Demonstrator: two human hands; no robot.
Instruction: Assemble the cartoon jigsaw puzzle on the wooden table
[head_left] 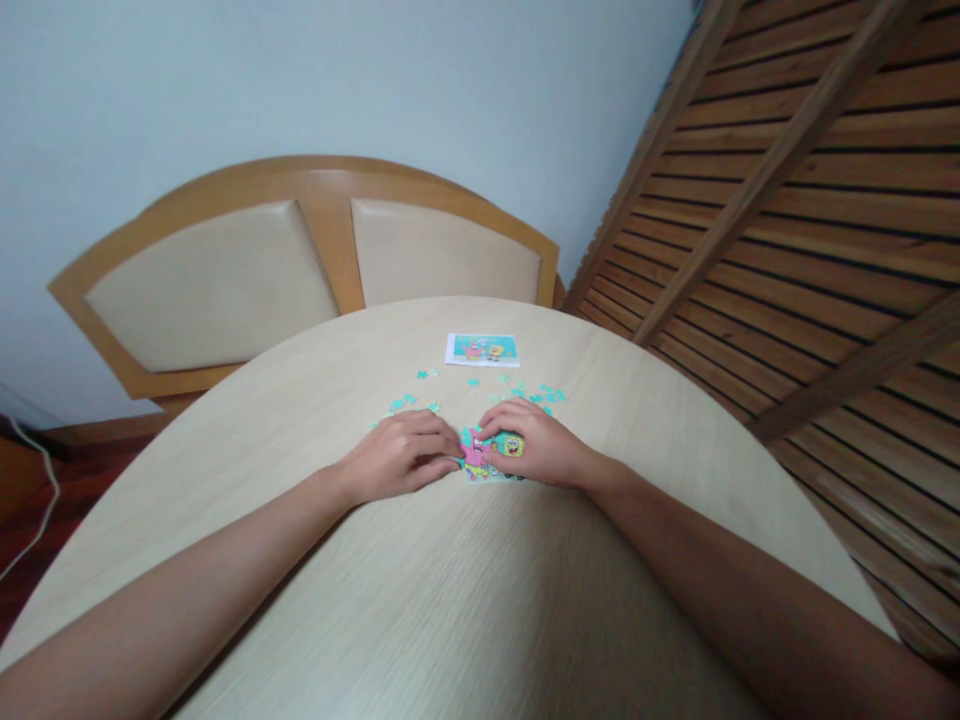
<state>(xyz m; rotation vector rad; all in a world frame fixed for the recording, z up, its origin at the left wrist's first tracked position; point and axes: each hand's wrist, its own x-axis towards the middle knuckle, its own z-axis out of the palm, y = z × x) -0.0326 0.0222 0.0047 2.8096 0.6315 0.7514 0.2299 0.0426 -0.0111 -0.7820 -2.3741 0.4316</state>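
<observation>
A partly assembled jigsaw puzzle (478, 452) with a pink starfish and a yellow sponge character lies flat on the table between my hands. My left hand (401, 452) is at the puzzle's left edge, its thumb and fingers closed on a small teal puzzle piece (460, 463) that is mostly hidden. Over the right part of the puzzle curves my right hand (536, 443), its thumb and fingertips holding the assembled pieces from above. Part of the picture is covered by that hand.
Several loose teal puzzle pieces (553, 394) are scattered beyond my hands, left and right. Farther back lies a reference picture card (484, 350). The round wooden table (420, 600) has a padded chair (322, 180) behind it and a slatted wood panel (810, 200) on the right.
</observation>
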